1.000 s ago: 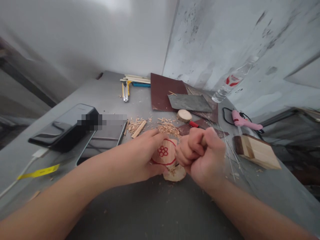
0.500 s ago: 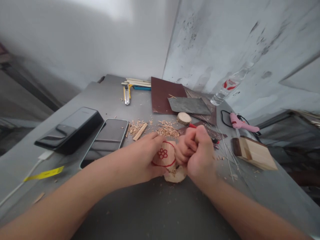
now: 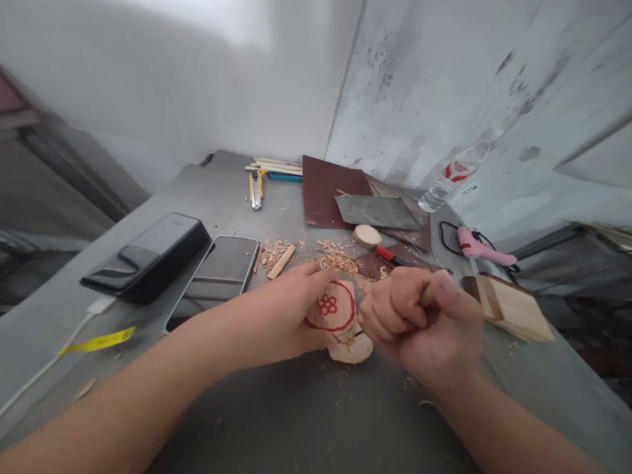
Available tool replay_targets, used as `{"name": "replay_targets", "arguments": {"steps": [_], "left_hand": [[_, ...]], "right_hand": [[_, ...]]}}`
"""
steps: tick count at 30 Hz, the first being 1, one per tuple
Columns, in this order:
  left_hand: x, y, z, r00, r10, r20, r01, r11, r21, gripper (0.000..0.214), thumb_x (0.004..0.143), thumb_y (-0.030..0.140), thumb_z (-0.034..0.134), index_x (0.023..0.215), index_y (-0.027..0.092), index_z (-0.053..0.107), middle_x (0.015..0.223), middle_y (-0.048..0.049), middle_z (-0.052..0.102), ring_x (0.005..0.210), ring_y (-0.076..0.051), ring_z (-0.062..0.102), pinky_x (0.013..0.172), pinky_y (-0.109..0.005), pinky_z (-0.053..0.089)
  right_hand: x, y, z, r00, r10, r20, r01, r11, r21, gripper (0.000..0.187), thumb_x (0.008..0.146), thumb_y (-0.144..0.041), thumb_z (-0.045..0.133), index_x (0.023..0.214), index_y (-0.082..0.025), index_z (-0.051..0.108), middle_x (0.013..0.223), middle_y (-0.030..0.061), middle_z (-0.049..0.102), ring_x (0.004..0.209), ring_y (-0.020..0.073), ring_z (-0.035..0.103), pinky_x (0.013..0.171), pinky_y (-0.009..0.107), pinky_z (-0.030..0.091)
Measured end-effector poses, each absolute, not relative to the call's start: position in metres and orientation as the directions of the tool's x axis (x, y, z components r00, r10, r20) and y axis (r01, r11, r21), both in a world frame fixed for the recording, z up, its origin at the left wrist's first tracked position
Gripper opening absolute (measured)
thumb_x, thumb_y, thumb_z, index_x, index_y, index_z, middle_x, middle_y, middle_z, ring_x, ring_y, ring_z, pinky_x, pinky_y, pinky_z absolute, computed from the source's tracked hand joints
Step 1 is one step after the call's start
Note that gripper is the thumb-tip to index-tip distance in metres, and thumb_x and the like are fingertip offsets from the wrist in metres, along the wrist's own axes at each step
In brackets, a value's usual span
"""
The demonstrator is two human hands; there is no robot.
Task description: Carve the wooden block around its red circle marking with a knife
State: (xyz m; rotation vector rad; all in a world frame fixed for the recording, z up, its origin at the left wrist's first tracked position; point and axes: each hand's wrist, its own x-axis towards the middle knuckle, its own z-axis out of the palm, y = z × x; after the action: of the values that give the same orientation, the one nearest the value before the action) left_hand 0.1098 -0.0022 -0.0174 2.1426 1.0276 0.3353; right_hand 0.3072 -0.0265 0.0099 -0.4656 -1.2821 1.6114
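My left hand is closed around the left side of a pale wood block marked with a red outline and a red flower. Curled wood bits cling to the block's lower right corner, which rests on a round wood slice. In my right hand, fisted just right of the block, is a carving tool whose wooden handle end shows by the thumb. A short dark bit of its shaft shows near the block's corner; most of the blade is hidden.
Wood shavings lie behind the block, near a second wood slice and a red-and-black pen. To the left are a phone and a black power bank. Sandpaper, a bottle and a pink glue gun stand farther off.
My right hand has moved right and slightly down, away from the block, and the tool's handle end now shows. My left hand keeps its grip on the block.
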Motion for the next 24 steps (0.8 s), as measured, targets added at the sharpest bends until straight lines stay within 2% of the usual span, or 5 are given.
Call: {"name": "replay_targets", "arguments": {"steps": [5, 10, 15, 20, 24], "left_hand": [[0.109, -0.002, -0.019, 0.645, 0.761, -0.069, 0.561, -0.411, 0.719, 0.052, 0.085, 0.036, 0.078, 0.132, 0.026, 0.058, 0.124, -0.0078, 0.060, 0.115, -0.028, 0.062, 0.099, -0.044, 0.051], [0.111, -0.001, -0.023, 0.672, 0.740, -0.035, 0.516, -0.433, 0.739, 0.045, 0.083, 0.033, 0.078, 0.124, 0.026, 0.060, 0.124, -0.0074, 0.060, 0.117, -0.029, 0.059, 0.098, -0.043, 0.051], [0.111, 0.000, -0.021, 0.673, 0.738, -0.047, 0.525, -0.432, 0.733, 0.024, 0.084, 0.032, 0.076, 0.101, 0.023, 0.062, 0.113, -0.0070, 0.059, 0.109, -0.028, 0.060, 0.092, -0.043, 0.052], [0.111, -0.001, -0.018, 0.655, 0.752, -0.070, 0.559, -0.421, 0.714, 0.042, 0.081, 0.031, 0.078, 0.120, 0.024, 0.061, 0.119, -0.0074, 0.058, 0.113, -0.030, 0.060, 0.094, -0.044, 0.051], [0.112, -0.002, -0.019, 0.647, 0.759, -0.068, 0.566, -0.419, 0.710, 0.046, 0.082, 0.032, 0.077, 0.124, 0.025, 0.059, 0.121, -0.0075, 0.059, 0.115, -0.029, 0.060, 0.094, -0.044, 0.051]], "right_hand": [[0.299, -0.030, -0.002, -0.419, 0.862, 0.286, -0.404, 0.105, -0.909, 0.055, 0.101, -0.052, 0.053, 0.058, -0.022, 0.033, 0.051, -0.0070, 0.023, 0.041, 0.0094, 0.018, 0.041, 0.026, 0.021], [0.294, -0.036, -0.014, -0.424, 0.831, 0.359, -0.237, 0.280, -0.930, 0.060, 0.106, -0.055, 0.049, 0.056, -0.023, 0.038, 0.053, -0.0037, 0.033, 0.044, 0.0122, 0.029, 0.047, 0.029, 0.027], [0.283, -0.027, -0.017, -0.264, 0.942, 0.208, -0.252, 0.141, -0.957, 0.056, 0.104, -0.055, 0.051, 0.058, -0.023, 0.043, 0.052, -0.0070, 0.028, 0.042, 0.0102, 0.020, 0.039, 0.025, 0.021], [0.276, -0.020, -0.007, -0.012, 0.994, 0.109, -0.405, 0.094, -0.909, 0.058, 0.092, -0.052, 0.065, 0.053, -0.023, 0.034, 0.046, -0.0090, 0.022, 0.038, 0.0073, 0.013, 0.034, 0.021, 0.016], [0.285, -0.021, -0.004, -0.112, 0.985, 0.129, -0.466, 0.063, -0.882, 0.063, 0.090, -0.053, 0.068, 0.053, -0.022, 0.028, 0.046, -0.0092, 0.019, 0.037, 0.0066, 0.012, 0.034, 0.020, 0.017]]}}
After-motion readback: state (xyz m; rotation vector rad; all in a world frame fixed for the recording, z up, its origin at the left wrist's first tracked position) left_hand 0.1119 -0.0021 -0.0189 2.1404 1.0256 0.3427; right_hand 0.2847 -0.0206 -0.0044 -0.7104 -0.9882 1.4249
